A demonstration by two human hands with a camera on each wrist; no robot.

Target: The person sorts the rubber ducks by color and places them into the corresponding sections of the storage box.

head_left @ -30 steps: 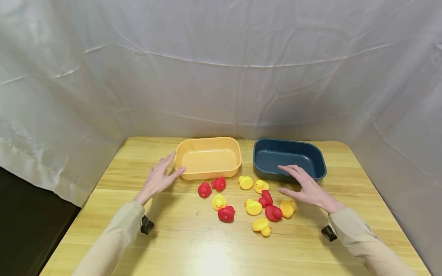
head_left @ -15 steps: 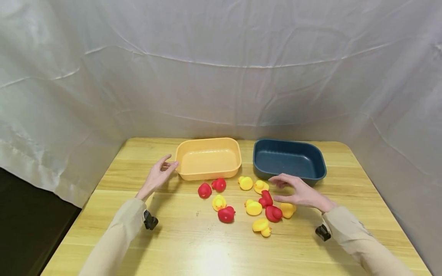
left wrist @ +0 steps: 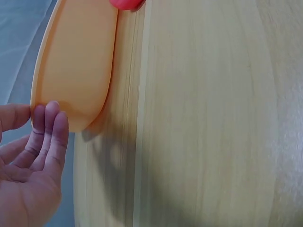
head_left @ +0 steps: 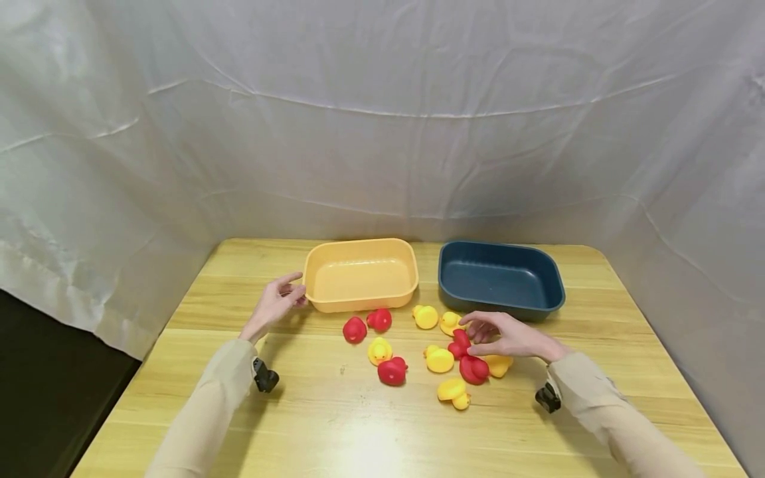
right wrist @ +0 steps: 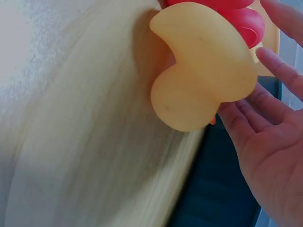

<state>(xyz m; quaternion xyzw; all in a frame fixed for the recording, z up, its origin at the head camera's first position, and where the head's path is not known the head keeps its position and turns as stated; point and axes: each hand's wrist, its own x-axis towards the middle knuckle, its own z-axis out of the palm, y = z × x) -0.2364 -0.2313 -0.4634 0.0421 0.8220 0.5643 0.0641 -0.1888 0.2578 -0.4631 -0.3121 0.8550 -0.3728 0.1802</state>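
In the head view my left hand (head_left: 276, 305) is at the left end of an orange plastic bin (head_left: 357, 307). The left wrist view shows its fingertips pinching the edge of the bin's end wall. My right hand (head_left: 508, 333) is spread over the group of toy ducks on the right. Its thumb and bent forefinger stand either side of a red rubber duck (head_left: 459, 344), apparently without gripping it. Close in the right wrist view lies a yellow rubber duck (right wrist: 208, 56) below the hand, with red ducks (right wrist: 248, 29) just beyond. Another red duck (head_left: 474, 370) sits under the right thumb.
A dark blue bin (head_left: 502, 279) stands at the back right. Several yellow and red ducks lie on the wooden table (head_left: 323, 411), among them a yellow one (head_left: 439, 360), a red one (head_left: 392, 371) and a red one (head_left: 354, 329). A grey curtain (head_left: 382, 146) hangs behind.
My left hand has drawn its fingers together and come onto the orange bin's left edge. The right hand has moved left and nearer, from beside the blue bin to over the red ducks.
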